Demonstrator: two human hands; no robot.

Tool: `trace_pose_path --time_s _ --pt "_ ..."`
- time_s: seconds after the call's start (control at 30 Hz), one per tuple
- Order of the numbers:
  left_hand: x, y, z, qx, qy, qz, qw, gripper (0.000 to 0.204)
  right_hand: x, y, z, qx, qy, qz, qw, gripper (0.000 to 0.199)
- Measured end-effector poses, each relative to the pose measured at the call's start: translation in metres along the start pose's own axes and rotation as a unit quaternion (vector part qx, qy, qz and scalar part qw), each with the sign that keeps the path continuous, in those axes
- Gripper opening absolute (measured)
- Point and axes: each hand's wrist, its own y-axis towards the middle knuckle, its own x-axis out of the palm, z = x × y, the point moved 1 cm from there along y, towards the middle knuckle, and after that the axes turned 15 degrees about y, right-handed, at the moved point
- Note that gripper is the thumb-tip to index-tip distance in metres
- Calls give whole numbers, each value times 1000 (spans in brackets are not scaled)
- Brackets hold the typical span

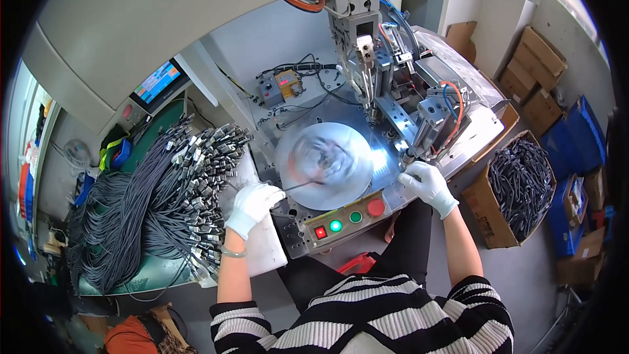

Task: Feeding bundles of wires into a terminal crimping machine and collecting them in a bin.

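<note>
My left hand (254,207), in a white glove, is closed on a thin dark cable (303,185). The cable reaches over the round metal turntable (359,164), whose middle is smeared by motion. My right hand (428,187), also gloved in white, is at the machine's front right corner, fingers pinched together beside a small metal fixture (407,157). What those fingers hold, if anything, is hidden. Left of my left hand lies a large heap of grey cables (141,203) with metal connectors (208,157) at their ends.
A control panel (346,219) with red and green buttons lies between my hands. The machine head (367,52) stands over the turntable's far side. A cardboard box (490,213) of black parts is at the right. A screen (157,85) stands back left.
</note>
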Motion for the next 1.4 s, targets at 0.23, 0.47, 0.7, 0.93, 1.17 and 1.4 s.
trace_pose_path --time_s 0.23,0.47,0.7,0.93,1.17,1.4 --pt "23 17 -22 -93 56 -32 994 25 1 -2 -4 -3 -4 2 1000 21" --pt "25 79 -1 25 153 100 983 13 29 35 -11 -7 10 -50 999 28" --pt "27 95 61 -80 186 360 911 15 109 124 10 -74 73 -26 994 61" --pt "44 87 47 -227 -165 218 935 16 115 134 20 -1 186 -20 982 49" --pt "50 85 43 -188 -138 276 932 16 117 133 11 6 182 16 983 46" --pt "40 85 49 -184 -132 296 928 12 112 138 19 46 205 16 978 50"
